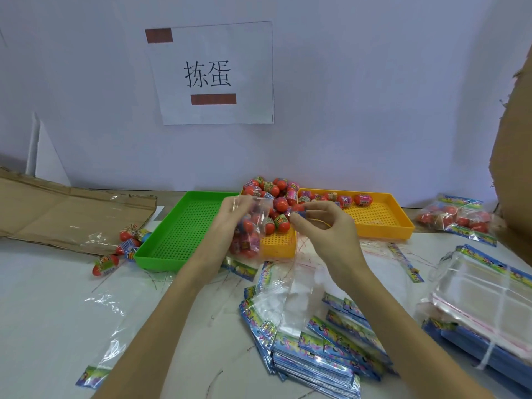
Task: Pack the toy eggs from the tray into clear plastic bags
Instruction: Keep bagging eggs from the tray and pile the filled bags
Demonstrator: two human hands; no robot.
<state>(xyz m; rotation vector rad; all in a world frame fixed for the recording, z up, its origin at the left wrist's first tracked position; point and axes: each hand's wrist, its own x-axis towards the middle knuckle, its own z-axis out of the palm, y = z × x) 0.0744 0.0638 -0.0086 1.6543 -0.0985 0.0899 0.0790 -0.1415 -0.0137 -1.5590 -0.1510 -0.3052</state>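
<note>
White paper sign [213, 73] on wall reads "拣蛋" in black chars. Egg wrappers [290, 194] & bag header strips [331, 344] carry print, too small/blurred to read.

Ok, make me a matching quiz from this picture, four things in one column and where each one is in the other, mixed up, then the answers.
Things:
1. green tray
2. filled bag
3. loose eggs
4. bound stack of bags

Places:
A. far right, beside the yellow tray
B. table, left of the green tray
C. near right
D. left of the yellow tray

Pairs: 1-D, 2-A, 3-B, 4-C
</note>
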